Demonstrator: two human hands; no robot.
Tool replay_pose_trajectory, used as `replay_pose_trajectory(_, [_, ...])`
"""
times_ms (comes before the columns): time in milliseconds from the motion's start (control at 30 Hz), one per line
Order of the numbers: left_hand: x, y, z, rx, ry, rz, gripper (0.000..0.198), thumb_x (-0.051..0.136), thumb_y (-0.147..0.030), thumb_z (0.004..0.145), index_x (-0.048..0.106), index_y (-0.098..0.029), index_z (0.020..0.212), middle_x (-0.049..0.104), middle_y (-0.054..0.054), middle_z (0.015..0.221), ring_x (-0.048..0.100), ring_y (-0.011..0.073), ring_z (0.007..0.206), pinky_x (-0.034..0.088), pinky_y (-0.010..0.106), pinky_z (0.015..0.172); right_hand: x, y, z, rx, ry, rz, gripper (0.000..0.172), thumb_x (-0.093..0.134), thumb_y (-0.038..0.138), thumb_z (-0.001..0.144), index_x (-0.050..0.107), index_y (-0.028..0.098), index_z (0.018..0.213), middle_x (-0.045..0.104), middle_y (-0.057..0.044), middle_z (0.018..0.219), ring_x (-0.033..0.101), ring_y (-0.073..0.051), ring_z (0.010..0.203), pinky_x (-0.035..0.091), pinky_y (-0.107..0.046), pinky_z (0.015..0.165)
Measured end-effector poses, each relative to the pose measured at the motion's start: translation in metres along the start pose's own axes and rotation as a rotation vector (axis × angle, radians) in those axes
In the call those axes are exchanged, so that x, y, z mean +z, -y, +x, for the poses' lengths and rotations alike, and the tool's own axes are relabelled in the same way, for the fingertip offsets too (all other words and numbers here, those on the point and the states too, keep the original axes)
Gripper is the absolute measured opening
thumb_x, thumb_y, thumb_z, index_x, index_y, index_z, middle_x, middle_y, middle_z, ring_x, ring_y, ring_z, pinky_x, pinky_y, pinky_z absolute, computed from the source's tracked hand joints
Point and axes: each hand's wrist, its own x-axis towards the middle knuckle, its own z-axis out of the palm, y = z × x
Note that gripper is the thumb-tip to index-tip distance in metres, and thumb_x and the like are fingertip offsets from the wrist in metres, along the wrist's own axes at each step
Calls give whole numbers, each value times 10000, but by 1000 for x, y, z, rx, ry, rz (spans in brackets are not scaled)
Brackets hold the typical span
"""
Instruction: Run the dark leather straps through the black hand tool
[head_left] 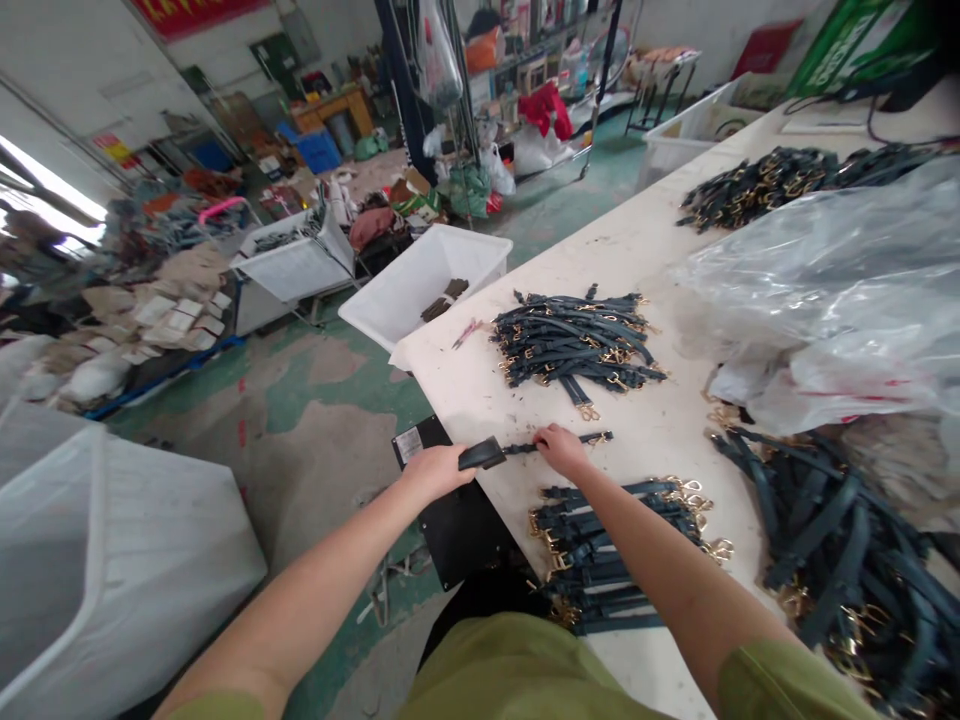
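Note:
My left hand (436,472) is closed around a dark, flat, broad piece (484,454) at the table's near-left edge. Whether that piece is part of the strap or a separate tool, I cannot tell. A narrow dark strap (519,449) runs from beside it to my right hand (561,452), whose fingers are closed on the strap over the tabletop. Past those fingers, the strap's far end (606,436) shows with a gold-coloured clasp. Beyond my hands lies a loose pile of dark straps (574,335) with gold hardware. Under my right forearm, more straps (600,550) lie side by side.
The white table (450,385) carries pink-handled scissors (466,333), clear plastic sheeting (840,290) and further strap heaps (847,540) on the right. White bins (480,250) stand at its left edge and on the floor. A black panel (457,530) sits below the near edge.

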Motion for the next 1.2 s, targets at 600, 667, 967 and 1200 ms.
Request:
replay_pose_trajectory(600, [28, 66, -23, 70, -19, -118, 461, 372, -566, 709, 510, -289, 1050, 636, 28, 890, 582, 196, 785, 408, 259, 603, -13, 41, -1, -128, 112, -225, 239, 513, 345, 740, 556, 232, 946, 530, -50, 907, 452, -189, 892, 294, -281, 767])
replay_pose_trajectory(667, [29, 67, -27, 88, -11, -123, 463, 372, -561, 710, 498, -295, 1067, 634, 27, 908, 583, 197, 791, 409, 262, 611, -10, 50, -5, -98, 119, -243, 209, 526, 287, 731, 541, 198, 919, 524, -63, 898, 469, -186, 858, 306, -278, 744])
replay_pose_trajectory(967, [39, 75, -47, 159, 32, -120, 457, 387, -550, 712, 499, -289, 1068, 640, 36, 868, 595, 203, 761, 421, 259, 593, 19, 44, -28, -19, 40, 38, 340, 521, 311, 711, 493, 199, 1031, 493, -29, 928, 484, -106, 758, 335, -209, 684])
replay_pose_trajectory(1200, [24, 41, -25, 206, -10, -80, 434, 394, -534, 713, 528, -259, 1021, 641, 47, 823, 594, 207, 740, 434, 274, 609, 22, 39, -18, 29, 73, 89, 196, 460, 221, 718, 571, 201, 879, 495, -2, 826, 462, -82, 653, 329, -193, 630])
